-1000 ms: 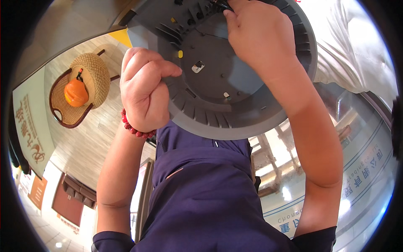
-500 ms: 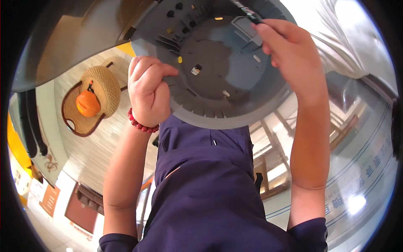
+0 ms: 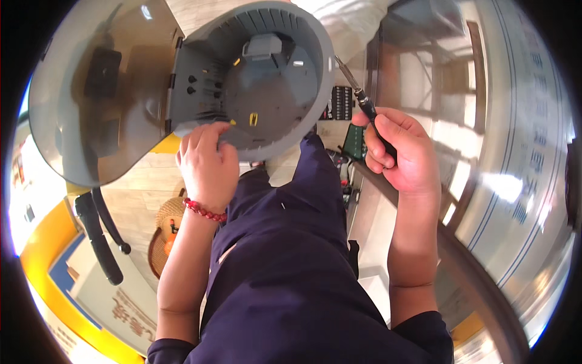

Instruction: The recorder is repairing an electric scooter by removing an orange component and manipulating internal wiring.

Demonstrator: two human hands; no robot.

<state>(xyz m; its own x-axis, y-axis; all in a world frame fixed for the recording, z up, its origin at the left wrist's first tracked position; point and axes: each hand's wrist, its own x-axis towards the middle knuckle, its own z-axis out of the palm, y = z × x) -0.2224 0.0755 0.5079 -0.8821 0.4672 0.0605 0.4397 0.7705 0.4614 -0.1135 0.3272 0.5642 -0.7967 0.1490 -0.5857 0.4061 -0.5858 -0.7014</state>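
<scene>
One screwdriver (image 3: 365, 104), likely light, stiff, best held by its handle (image 3: 388, 144), fills my right hand's (image 3: 409, 148) grip; my left hand's (image 3: 207, 164) hold is unclear.

At 8 o'clock a wicker chair (image 3: 171, 209) is partly hidden, and an orange object (image 3: 170, 244) is seen against it. Farther out, a pale board (image 3: 109, 297) is bordered by a yellow frame (image 3: 36, 261). White cloth (image 3: 348, 21) is bunched towards 1 o'clock; towards 3, a glassy panel (image 3: 485, 139) is marked with blue stripes.
</scene>
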